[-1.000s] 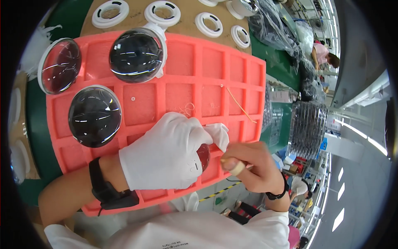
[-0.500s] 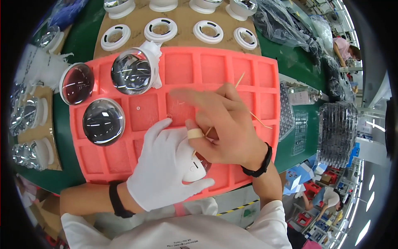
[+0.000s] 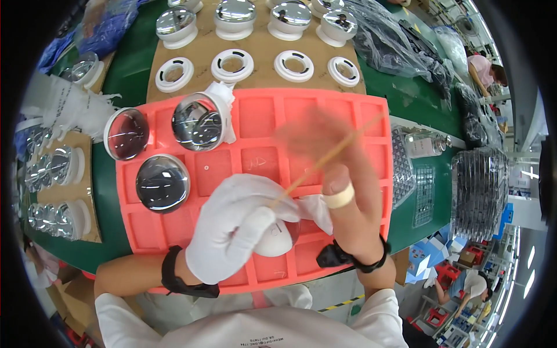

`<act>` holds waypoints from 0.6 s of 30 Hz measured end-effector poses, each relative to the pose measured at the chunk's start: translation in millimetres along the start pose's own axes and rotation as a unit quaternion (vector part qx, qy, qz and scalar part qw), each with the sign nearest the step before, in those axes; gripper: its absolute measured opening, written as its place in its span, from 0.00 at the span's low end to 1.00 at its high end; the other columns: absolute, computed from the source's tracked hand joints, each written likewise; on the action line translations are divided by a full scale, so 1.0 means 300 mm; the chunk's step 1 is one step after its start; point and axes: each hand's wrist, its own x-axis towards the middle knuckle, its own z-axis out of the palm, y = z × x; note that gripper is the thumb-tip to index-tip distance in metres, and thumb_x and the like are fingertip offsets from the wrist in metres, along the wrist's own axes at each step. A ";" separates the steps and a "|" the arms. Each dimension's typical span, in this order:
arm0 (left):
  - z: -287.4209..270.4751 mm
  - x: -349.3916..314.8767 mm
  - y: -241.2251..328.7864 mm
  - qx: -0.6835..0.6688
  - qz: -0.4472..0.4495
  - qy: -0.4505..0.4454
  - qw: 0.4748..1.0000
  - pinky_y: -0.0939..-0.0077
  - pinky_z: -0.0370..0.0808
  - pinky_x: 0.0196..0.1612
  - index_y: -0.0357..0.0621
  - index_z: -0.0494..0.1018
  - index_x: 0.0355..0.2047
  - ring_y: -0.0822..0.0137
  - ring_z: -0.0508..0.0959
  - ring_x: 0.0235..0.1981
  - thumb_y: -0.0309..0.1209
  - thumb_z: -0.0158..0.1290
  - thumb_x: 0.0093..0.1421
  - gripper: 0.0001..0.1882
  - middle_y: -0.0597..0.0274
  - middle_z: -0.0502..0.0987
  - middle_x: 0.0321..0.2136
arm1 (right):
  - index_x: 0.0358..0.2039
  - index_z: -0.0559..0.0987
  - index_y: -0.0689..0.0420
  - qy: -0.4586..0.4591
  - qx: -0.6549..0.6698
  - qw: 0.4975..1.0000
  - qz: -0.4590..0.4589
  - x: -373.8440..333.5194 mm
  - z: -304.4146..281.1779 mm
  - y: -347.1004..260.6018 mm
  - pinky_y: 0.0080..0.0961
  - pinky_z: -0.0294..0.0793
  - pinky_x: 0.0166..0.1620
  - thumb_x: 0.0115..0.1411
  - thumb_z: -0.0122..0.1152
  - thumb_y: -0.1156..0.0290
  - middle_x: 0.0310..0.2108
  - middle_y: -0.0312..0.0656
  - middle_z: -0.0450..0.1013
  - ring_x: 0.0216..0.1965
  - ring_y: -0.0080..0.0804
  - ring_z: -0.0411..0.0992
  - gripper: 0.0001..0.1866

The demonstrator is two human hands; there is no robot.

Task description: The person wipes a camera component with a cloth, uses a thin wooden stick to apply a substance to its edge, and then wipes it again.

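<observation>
My left hand [image 3: 223, 232], in a white glove, is closed around a small white rounded housing [image 3: 274, 242] above the pink tray [image 3: 174, 236]. A thin wooden stick [image 3: 316, 168] slants up and right from the gloved fingertips, crossing my right hand [image 3: 358, 188]. That hand is bare, with a beige band round the thumb. Its fingers are smeared by motion, so their grip is hidden. A white cloth-like piece [image 3: 317, 212] shows between the two hands. Left of them rest a dark glossy dome [image 3: 163, 183], a clear dome in a white ring [image 3: 198, 122] and a reddish dome [image 3: 127, 134].
Beyond the tray, cardboard [image 3: 203, 64] carries white rings [image 3: 232, 65] and mirrored domes on white bases [image 3: 234, 20]. More domes [image 3: 61, 165] stand on cardboard at left. To the right are a glass bottle [image 3: 426, 144], stacked clear trays [image 3: 478, 185] and plastic bags [image 3: 386, 43].
My left fingers have drawn together around the housing. My right hand has moved right, away from it, and blurred. The white cloth-like piece now shows between my hands; the whole view has shifted slightly.
</observation>
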 end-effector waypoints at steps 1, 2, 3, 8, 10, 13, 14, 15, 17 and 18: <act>0.012 -0.012 0.011 -0.012 -0.046 -0.007 0.999 0.62 0.71 0.51 0.41 0.80 0.39 0.55 0.77 0.43 0.30 0.46 0.69 0.12 0.59 0.80 0.39 | 0.57 0.68 0.66 -0.117 0.099 0.982 0.110 0.001 -0.010 -0.009 0.33 0.72 0.51 0.70 0.54 0.61 0.39 0.44 0.75 0.43 0.35 0.74 0.23; 0.006 -0.018 0.004 -0.010 -0.047 -0.004 0.999 0.62 0.71 0.51 0.41 0.80 0.39 0.55 0.77 0.43 0.30 0.46 0.69 0.12 0.59 0.80 0.39 | 0.56 0.67 0.67 -0.230 0.194 0.929 0.216 0.002 -0.016 -0.014 0.34 0.73 0.51 0.74 0.48 0.59 0.42 0.48 0.75 0.40 0.37 0.76 0.23; 0.010 -0.014 -0.011 -0.024 -0.056 -0.054 0.997 0.61 0.70 0.52 0.42 0.78 0.43 0.54 0.76 0.44 0.32 0.51 0.66 0.11 0.59 0.79 0.40 | 0.54 0.68 0.61 -0.262 0.236 0.914 0.202 0.020 -0.020 -0.004 0.23 0.71 0.33 0.76 0.43 0.57 0.28 0.36 0.69 0.28 0.23 0.69 0.19; 0.053 -0.024 0.027 0.151 -0.026 -0.037 0.988 0.56 0.71 0.48 0.42 0.71 0.50 0.48 0.75 0.43 0.32 0.71 0.41 0.34 0.53 0.75 0.44 | 0.49 0.67 0.54 -0.160 0.406 0.828 0.352 0.070 -0.001 -0.032 0.19 0.43 0.17 0.76 0.35 0.47 0.20 0.28 0.48 0.17 0.17 0.44 0.23; 0.055 -0.032 0.018 0.098 -0.074 -0.044 0.991 0.54 0.70 0.49 0.42 0.72 0.49 0.48 0.75 0.43 0.31 0.71 0.40 0.34 0.53 0.75 0.44 | 0.39 0.67 0.54 -0.093 0.497 0.748 0.430 0.063 0.017 -0.011 0.21 0.41 0.17 0.75 0.31 0.43 0.19 0.28 0.49 0.16 0.18 0.42 0.26; 0.033 -0.017 -0.014 0.032 -0.118 -0.113 0.986 0.52 0.68 0.55 0.42 0.72 0.49 0.49 0.75 0.44 0.30 0.71 0.41 0.33 0.53 0.75 0.44 | 0.29 0.62 0.52 -0.144 0.552 0.724 0.389 0.010 0.019 0.062 0.21 0.42 0.17 0.74 0.29 0.41 0.18 0.30 0.49 0.15 0.20 0.41 0.29; 0.025 -0.012 -0.025 0.020 -0.113 -0.174 0.978 0.53 0.66 0.60 0.42 0.72 0.49 0.49 0.75 0.44 0.31 0.70 0.42 0.32 0.53 0.76 0.44 | 0.29 0.62 0.52 -0.142 0.550 0.724 0.392 0.005 0.015 0.065 0.21 0.42 0.17 0.74 0.29 0.41 0.18 0.30 0.49 0.15 0.20 0.41 0.29; 0.025 -0.019 -0.033 0.018 -0.116 -0.173 0.978 0.53 0.66 0.60 0.42 0.72 0.49 0.49 0.75 0.44 0.31 0.70 0.42 0.32 0.53 0.76 0.44 | 0.26 0.60 0.52 -0.154 0.555 0.726 0.376 0.000 0.014 0.067 0.21 0.42 0.17 0.75 0.29 0.41 0.18 0.30 0.49 0.15 0.20 0.42 0.29; 0.029 -0.036 -0.046 0.045 -0.092 -0.141 0.985 0.53 0.62 0.66 0.40 0.73 0.47 0.51 0.76 0.43 0.32 0.68 0.43 0.29 0.53 0.77 0.43 | 0.24 0.58 0.51 -0.164 0.560 0.726 0.365 -0.013 0.014 0.063 0.22 0.42 0.16 0.75 0.29 0.41 0.17 0.30 0.49 0.15 0.21 0.42 0.30; 0.035 -0.033 -0.043 0.041 -0.095 -0.141 0.985 0.53 0.62 0.66 0.40 0.73 0.47 0.51 0.76 0.43 0.32 0.68 0.43 0.29 0.53 0.77 0.43 | 0.24 0.59 0.52 -0.143 0.552 0.736 0.366 -0.022 0.015 0.056 0.22 0.42 0.16 0.75 0.28 0.41 0.17 0.30 0.50 0.15 0.21 0.42 0.30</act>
